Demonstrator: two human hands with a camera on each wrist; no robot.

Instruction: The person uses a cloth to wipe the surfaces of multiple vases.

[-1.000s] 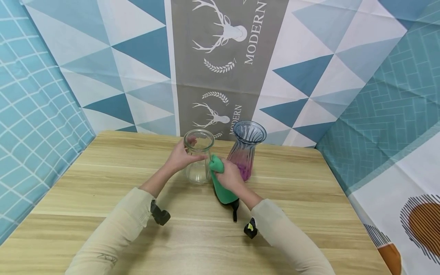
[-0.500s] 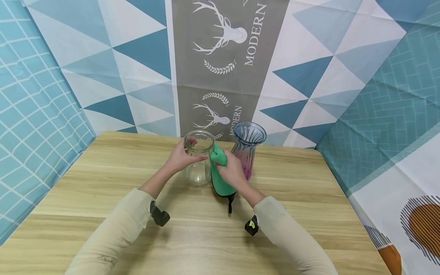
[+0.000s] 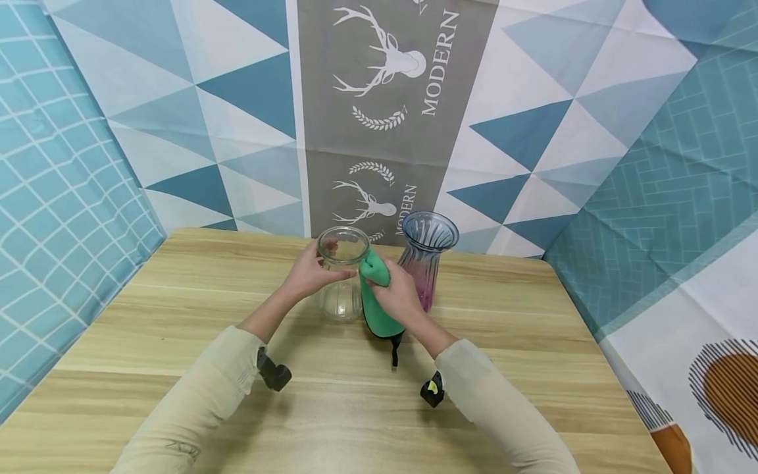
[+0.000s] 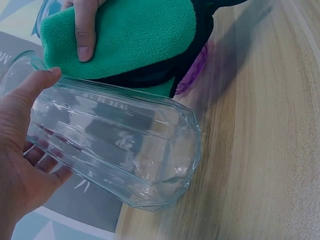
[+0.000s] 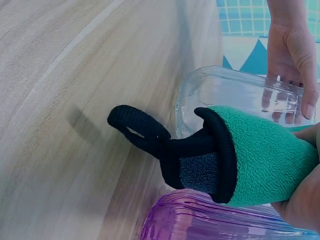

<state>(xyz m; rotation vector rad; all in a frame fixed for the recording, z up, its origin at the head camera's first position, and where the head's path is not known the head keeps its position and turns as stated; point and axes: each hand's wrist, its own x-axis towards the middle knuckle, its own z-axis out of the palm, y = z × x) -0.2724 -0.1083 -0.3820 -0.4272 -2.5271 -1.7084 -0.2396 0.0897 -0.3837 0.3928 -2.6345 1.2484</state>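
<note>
A clear ribbed glass vase stands upright near the back of the table. My left hand holds it near the top, thumb on the near side and fingers round the far side. Close to the vase's right side, my right hand grips a green terry cleaning cloth with black trim. In the left wrist view the cloth lies along the glass. A black hanging loop dangles from its lower end. The right palm is mostly hidden in the head view.
A fluted vase, blue-grey above and purple below, stands just right of the right hand, partly hidden by it. Behind the wooden table hangs a patterned cloth backdrop. Black wrist cameras sit below both sleeves.
My right hand has shifted slightly left with the cloth, drawing it nearer the clear vase and uncovering more of the fluted one. The left hand keeps its grip with hardly any movement.
</note>
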